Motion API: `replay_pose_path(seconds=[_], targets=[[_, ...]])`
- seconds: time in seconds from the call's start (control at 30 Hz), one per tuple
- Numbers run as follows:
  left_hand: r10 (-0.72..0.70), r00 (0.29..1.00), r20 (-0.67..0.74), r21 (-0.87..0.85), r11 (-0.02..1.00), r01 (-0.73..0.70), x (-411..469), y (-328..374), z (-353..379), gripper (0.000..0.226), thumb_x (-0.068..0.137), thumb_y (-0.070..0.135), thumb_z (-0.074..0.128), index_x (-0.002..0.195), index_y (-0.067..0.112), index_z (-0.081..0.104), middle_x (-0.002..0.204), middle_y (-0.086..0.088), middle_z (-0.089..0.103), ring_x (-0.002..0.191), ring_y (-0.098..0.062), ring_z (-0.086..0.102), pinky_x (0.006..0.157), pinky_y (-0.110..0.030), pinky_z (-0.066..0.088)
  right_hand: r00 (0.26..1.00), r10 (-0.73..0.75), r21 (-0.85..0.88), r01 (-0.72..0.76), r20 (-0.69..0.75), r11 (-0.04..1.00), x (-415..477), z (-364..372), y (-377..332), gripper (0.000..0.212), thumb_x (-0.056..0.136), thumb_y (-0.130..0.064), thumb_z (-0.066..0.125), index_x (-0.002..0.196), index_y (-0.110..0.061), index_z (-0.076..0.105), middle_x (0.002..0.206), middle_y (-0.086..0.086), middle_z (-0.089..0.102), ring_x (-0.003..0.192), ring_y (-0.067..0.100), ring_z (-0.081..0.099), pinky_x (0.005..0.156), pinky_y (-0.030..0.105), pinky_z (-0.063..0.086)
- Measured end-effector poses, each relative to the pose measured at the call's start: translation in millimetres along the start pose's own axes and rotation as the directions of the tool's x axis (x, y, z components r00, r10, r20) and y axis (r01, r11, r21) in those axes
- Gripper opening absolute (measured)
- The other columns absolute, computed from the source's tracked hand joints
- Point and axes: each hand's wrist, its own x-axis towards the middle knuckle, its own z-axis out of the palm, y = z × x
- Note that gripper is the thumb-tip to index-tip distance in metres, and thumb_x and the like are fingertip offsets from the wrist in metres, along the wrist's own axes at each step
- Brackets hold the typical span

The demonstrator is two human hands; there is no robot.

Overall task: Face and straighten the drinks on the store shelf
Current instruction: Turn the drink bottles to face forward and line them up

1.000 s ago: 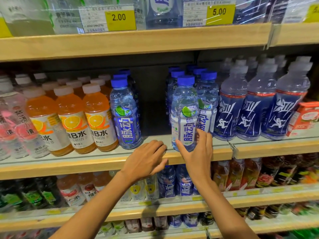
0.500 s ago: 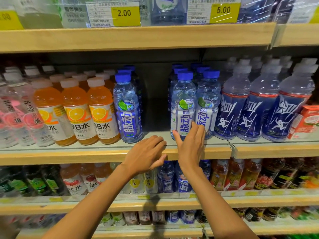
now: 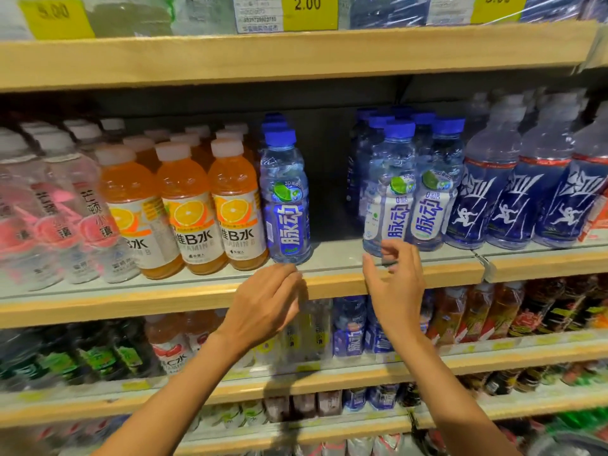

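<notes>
A blue-capped clear bottle with a white-and-blue label stands upright at the front of the middle shelf, beside a matching bottle. My right hand hovers just below and in front of its base, fingers loosely spread, holding nothing. Across a gap to the left stands another blue-capped bottle with a dark blue label. My left hand hangs at the shelf edge below that bottle, fingers loosely curled and holding nothing.
Orange vitamin drinks and pink-labelled water bottles fill the shelf's left. Dark blue sports drinks stand on the right. A wooden shelf with yellow price tags sits overhead. Lower shelves hold more bottles.
My right hand has let go of the white-labelled bottle and drawn back below it. The bottle now stands further back beside its neighbour. My left hand stays at the shelf edge.
</notes>
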Motion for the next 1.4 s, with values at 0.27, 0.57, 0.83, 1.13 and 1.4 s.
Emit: replay_pose_path(seconds=[0.27,0.57,0.83,1.13,1.4], targets=[[0.18,0.982,0.051,0.162,0.969,-0.186,-38,-57,1,0.042,0.098,0.024,0.038,0.101,0.002,0.074,0.106,-0.016,0.071,0.091,-0.029,0.071,0.079,-0.037,0.055,0.937,0.167,0.129,-0.215,0.308,0.968,9,74,-48,0.065,0.082,-0.042,0.07,0.134,-0.015,0.041,0.126,-0.003,0.05,0.114,0.011,0.05,0.093,0.026,0.042],[0.229,0.972,0.047,0.262,0.936,-0.234,-43,-60,7,0.038,0.094,0.029,0.047,0.106,0.004,0.072,0.109,-0.014,0.071,0.095,-0.027,0.069,0.082,-0.034,0.055,0.874,0.239,0.144,-0.325,0.424,0.935,27,116,-49,0.07,0.064,-0.049,0.082,0.113,-0.015,0.047,0.112,0.004,0.061,0.096,0.013,0.062,0.076,0.025,0.054],[0.154,0.984,0.094,0.228,0.958,-0.171,-41,-56,2,0.038,0.092,0.03,0.048,0.106,0.003,0.072,0.109,-0.015,0.07,0.095,-0.029,0.068,0.083,-0.034,0.054,0.903,0.174,0.198,-0.268,0.393,0.943,25,95,-49,0.054,0.071,-0.036,0.081,0.11,-0.016,0.049,0.096,-0.01,0.06,0.08,-0.008,0.056,0.061,0.004,0.043],[-0.373,0.92,0.119,-0.285,0.875,0.392,-3,-31,-42,0.015,0.094,0.015,0.054,0.102,0.005,0.064,0.097,-0.006,0.066,0.083,-0.018,0.063,0.069,-0.032,0.052,0.813,0.078,0.386,-0.355,0.577,0.851,21,36,-65,0.036,0.074,-0.02,0.079,0.102,-0.022,0.056,0.082,-0.012,0.069,0.074,0.002,0.068,0.064,0.018,0.05],[-0.713,0.594,0.372,-0.875,-0.056,0.481,106,-2,-92,0.033,0.09,0.034,0.053,0.113,0.01,0.058,0.11,-0.011,0.066,0.099,-0.021,0.067,0.082,-0.029,0.054,0.734,-0.002,0.447,-0.413,0.68,0.794,-11,25,-90,0.06,0.051,-0.046,0.074,0.1,-0.016,0.056,0.085,0.0,0.071,0.077,0.014,0.07,0.067,0.027,0.054]])
